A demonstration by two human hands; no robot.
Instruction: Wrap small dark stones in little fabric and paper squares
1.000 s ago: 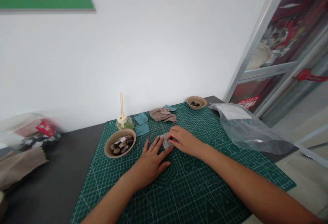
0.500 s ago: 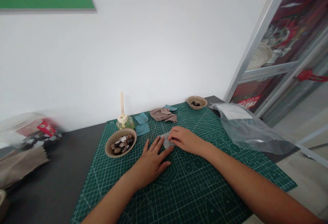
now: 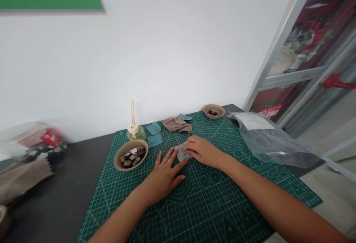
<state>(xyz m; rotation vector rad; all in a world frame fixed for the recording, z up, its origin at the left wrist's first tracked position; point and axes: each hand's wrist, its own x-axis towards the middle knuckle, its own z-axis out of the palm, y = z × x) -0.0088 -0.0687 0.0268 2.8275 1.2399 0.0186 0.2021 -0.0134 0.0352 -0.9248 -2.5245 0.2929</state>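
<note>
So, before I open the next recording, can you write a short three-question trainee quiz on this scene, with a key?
1. Which thing do the left hand and the right hand both touch? A) the clear plastic bag, B) the small gray piece, C) the brown cloth.
2. True or false: the near bowl holds more stones than the far bowl.
3. Fill in: the wooden sticks stand in a glass ____ just behind the near bowl.
Key: 1 B; 2 true; 3 bottle.
</note>
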